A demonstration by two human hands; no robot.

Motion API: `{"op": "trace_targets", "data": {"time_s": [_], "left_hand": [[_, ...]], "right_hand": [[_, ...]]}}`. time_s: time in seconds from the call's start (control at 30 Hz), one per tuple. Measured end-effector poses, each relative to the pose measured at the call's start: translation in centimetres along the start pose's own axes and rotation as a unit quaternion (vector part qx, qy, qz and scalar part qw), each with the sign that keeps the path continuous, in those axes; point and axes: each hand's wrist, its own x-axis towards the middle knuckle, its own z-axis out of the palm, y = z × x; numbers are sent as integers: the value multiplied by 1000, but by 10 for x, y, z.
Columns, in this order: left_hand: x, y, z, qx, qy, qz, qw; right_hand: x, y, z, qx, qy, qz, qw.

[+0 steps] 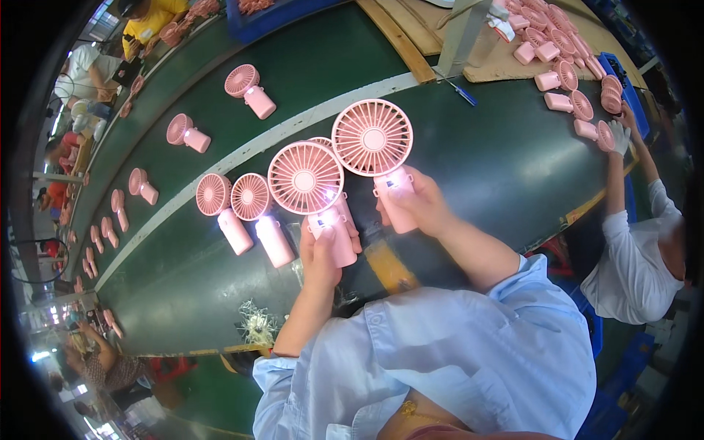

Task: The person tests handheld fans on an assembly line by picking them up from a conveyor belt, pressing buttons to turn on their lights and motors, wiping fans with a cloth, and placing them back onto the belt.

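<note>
Wrapped round the handle of a pink handheld fan (305, 178) is my left hand (320, 257), thumb on the front. Behind that fan, the rim and handle of a second one (346, 213) show, pressed close to it; whether the same hand grips both I cannot tell. My right hand (425, 204) grips another pink handheld fan (372, 138) by its handle, thumb across the front. The heads of the held fans face up and nearly touch. Left of my hands, two more fans (235, 232) (274, 242) lie side by side on the green worktop (176, 293).
A pale divider strip (293, 117) crosses the surface; beyond it, several fans (259, 101) lie in a line. At right, a gloved co-worker's hand (620, 137) is beside a fan near a heap of fans (550, 37). Shredded scraps (257, 325) and a blue pen (465, 95) lie about.
</note>
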Motion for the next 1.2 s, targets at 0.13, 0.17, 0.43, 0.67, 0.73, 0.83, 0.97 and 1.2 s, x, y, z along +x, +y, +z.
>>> {"op": "trace_targets", "data": {"time_s": [0.13, 0.17, 0.43, 0.67, 0.73, 0.83, 0.97, 1.2], "left_hand": [[-3, -3, 0, 0, 19, 0, 1000], [-3, -4, -2, 4, 15, 1, 1000], [-2, -5, 2, 27, 42, -10, 999], [-3, -4, -2, -2, 28, -10, 1000], [0, -2, -2, -1, 9, -11, 1000], [1, -4, -3, 3, 21, -15, 1000], [-1, -2, -5, 10, 8, -16, 1000], [3, -13, -4, 40, 82, -42, 995]], "right_hand": [[1, 3, 2, 2, 10, 3, 1000], [2, 4, 4, 2, 17, 1, 1000], [0, 8, -3, 10, -5, -4, 1000], [-1, 6, 0, 7, 13, 12, 1000], [0, 3, 0, 14, 11, 12, 1000], [1, 5, -3, 10, 2, 13, 1000], [0, 4, 1, 14, 7, 4, 1000], [5, 12, -5, 155, -1, 15, 988]]}}
